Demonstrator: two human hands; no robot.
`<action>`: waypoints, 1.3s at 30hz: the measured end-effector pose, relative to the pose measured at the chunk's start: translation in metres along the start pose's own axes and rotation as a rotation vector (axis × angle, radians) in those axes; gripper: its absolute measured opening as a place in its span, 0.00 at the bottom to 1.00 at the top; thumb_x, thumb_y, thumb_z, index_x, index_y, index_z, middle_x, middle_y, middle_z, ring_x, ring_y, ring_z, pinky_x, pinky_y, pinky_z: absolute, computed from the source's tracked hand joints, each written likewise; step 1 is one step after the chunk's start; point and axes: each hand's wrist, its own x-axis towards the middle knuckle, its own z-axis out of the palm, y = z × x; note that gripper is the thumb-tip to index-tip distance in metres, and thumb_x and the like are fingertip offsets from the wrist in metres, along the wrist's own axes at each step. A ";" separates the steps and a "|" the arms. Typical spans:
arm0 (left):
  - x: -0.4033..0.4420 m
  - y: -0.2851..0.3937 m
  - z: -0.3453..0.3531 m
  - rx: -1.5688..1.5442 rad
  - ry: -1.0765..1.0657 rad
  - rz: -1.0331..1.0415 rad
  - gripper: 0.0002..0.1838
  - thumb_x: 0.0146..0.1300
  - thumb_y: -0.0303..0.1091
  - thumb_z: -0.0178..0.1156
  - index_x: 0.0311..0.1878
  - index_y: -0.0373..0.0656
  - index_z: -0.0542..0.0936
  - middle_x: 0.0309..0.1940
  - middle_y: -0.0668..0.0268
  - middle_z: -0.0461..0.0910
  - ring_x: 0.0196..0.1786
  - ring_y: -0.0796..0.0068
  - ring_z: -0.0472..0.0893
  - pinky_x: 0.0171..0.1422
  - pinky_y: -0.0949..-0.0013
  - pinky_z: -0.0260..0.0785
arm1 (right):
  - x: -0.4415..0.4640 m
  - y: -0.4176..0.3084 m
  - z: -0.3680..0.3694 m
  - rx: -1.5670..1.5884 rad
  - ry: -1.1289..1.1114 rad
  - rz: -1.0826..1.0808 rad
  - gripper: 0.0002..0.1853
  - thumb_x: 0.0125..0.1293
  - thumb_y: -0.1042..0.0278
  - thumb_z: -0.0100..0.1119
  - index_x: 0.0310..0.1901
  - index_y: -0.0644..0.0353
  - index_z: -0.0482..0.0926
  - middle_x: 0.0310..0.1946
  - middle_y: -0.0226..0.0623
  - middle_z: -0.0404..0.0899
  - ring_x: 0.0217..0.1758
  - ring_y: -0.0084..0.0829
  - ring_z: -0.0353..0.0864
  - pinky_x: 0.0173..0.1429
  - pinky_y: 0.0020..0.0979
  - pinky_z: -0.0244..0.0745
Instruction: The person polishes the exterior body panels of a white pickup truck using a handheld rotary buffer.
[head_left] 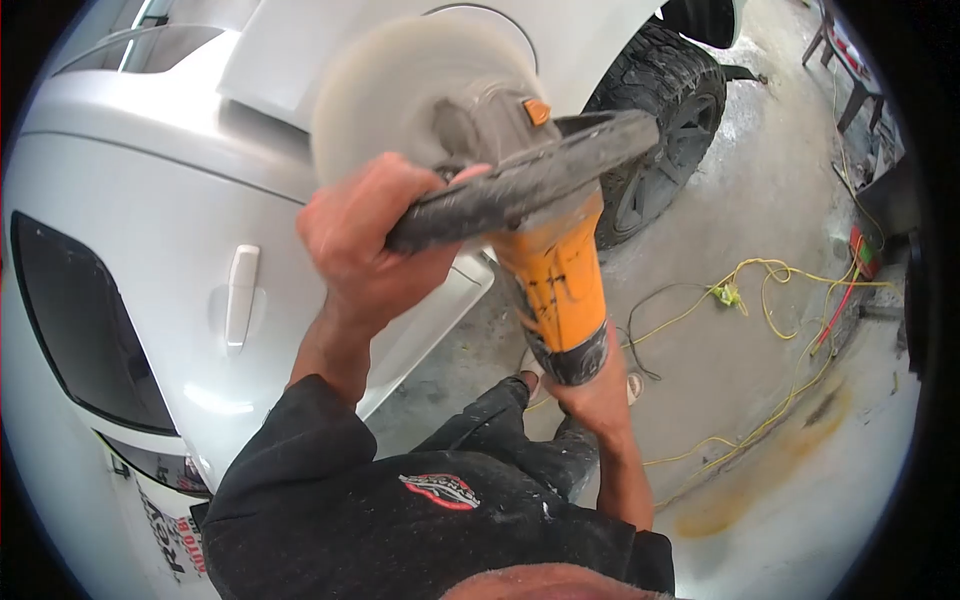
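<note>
An orange and black car polisher (556, 285) is held up in front of the body of a silver-grey vehicle (170, 190). Its round whitish pad (375, 95) is blurred, and I cannot tell whether it touches the panel. My left hand (375, 235) is closed around one side of the black loop handle (540, 180), near the pad. Lower down, my right hand (597, 392) wraps the black rear end of the tool, its fingers partly hidden. The vehicle's door handle (241, 297) is to the left of my left wrist.
A black tire (660, 130) stands at the upper right, under the fender. Yellow cord (735, 440) and a dark cable (630, 330) trail over the concrete floor (700, 280). A red-handled tool (838, 315) and a dark stool (850, 75) are along the right side.
</note>
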 end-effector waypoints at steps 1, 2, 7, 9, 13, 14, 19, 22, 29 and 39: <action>0.005 0.004 0.001 -0.034 0.013 -0.053 0.15 0.47 0.27 0.81 0.26 0.43 0.78 0.17 0.66 0.70 0.17 0.71 0.68 0.22 0.70 0.59 | 0.003 -0.004 -0.007 0.008 -0.011 -0.008 0.43 0.46 0.76 0.75 0.67 0.63 0.67 0.55 0.42 0.81 0.59 0.33 0.81 0.63 0.34 0.74; -0.028 -0.019 -0.020 -0.028 0.035 -0.077 0.14 0.45 0.23 0.78 0.27 0.42 0.78 0.18 0.66 0.72 0.19 0.72 0.70 0.24 0.71 0.60 | 0.002 0.004 0.023 -0.036 -0.010 -0.005 0.43 0.45 0.76 0.75 0.66 0.63 0.68 0.55 0.41 0.81 0.59 0.33 0.81 0.64 0.34 0.74; -0.058 -0.006 -0.042 0.092 0.082 -0.093 0.14 0.42 0.16 0.74 0.30 0.39 0.79 0.19 0.66 0.75 0.21 0.75 0.72 0.27 0.74 0.62 | -0.018 0.006 0.020 -0.007 -0.087 0.001 0.44 0.46 0.76 0.75 0.69 0.62 0.66 0.56 0.43 0.82 0.59 0.33 0.82 0.64 0.34 0.74; -0.073 -0.010 -0.054 0.065 0.070 -0.129 0.14 0.44 0.16 0.75 0.30 0.40 0.78 0.18 0.66 0.74 0.20 0.76 0.71 0.26 0.74 0.62 | -0.025 0.019 0.037 0.008 -0.112 -0.003 0.45 0.46 0.76 0.75 0.69 0.62 0.66 0.56 0.43 0.82 0.59 0.33 0.82 0.65 0.34 0.74; -0.062 -0.010 -0.060 0.066 0.083 -0.116 0.15 0.47 0.18 0.77 0.28 0.41 0.78 0.17 0.66 0.73 0.18 0.76 0.69 0.25 0.75 0.60 | -0.029 -0.002 0.034 -0.033 -0.122 0.010 0.44 0.46 0.77 0.74 0.68 0.63 0.67 0.56 0.42 0.81 0.59 0.33 0.81 0.64 0.33 0.74; -0.058 -0.014 -0.061 0.046 0.116 -0.114 0.14 0.48 0.18 0.77 0.28 0.41 0.78 0.17 0.66 0.72 0.18 0.77 0.68 0.25 0.75 0.59 | -0.026 -0.010 0.037 -0.047 -0.114 0.011 0.43 0.46 0.77 0.74 0.68 0.64 0.67 0.55 0.42 0.81 0.59 0.33 0.81 0.64 0.33 0.74; -0.028 -0.034 -0.060 -0.031 0.273 -0.088 0.14 0.49 0.23 0.78 0.26 0.42 0.78 0.16 0.68 0.69 0.18 0.78 0.65 0.24 0.75 0.56 | -0.010 -0.049 0.038 -0.191 0.004 -0.056 0.40 0.44 0.76 0.74 0.64 0.64 0.69 0.52 0.40 0.81 0.56 0.32 0.82 0.62 0.34 0.75; -0.017 -0.036 -0.068 -0.067 0.328 -0.100 0.15 0.50 0.24 0.79 0.25 0.42 0.77 0.15 0.69 0.68 0.18 0.78 0.64 0.24 0.75 0.55 | -0.009 -0.065 0.038 -0.226 0.042 -0.081 0.40 0.44 0.75 0.74 0.63 0.64 0.70 0.51 0.41 0.82 0.54 0.33 0.82 0.62 0.35 0.75; -0.039 -0.024 -0.095 -0.016 0.374 -0.183 0.16 0.53 0.28 0.78 0.23 0.44 0.76 0.15 0.66 0.69 0.16 0.71 0.68 0.22 0.68 0.58 | -0.031 -0.081 0.046 -0.348 0.003 -0.051 0.39 0.43 0.71 0.77 0.60 0.63 0.71 0.51 0.41 0.82 0.55 0.34 0.82 0.62 0.36 0.75; 0.038 -0.070 -0.057 -0.198 0.427 0.004 0.12 0.54 0.30 0.72 0.28 0.44 0.76 0.19 0.65 0.73 0.22 0.61 0.76 0.26 0.63 0.67 | -0.004 -0.112 0.055 -0.362 0.215 -0.070 0.41 0.39 0.73 0.77 0.61 0.63 0.73 0.50 0.35 0.82 0.54 0.30 0.81 0.62 0.34 0.74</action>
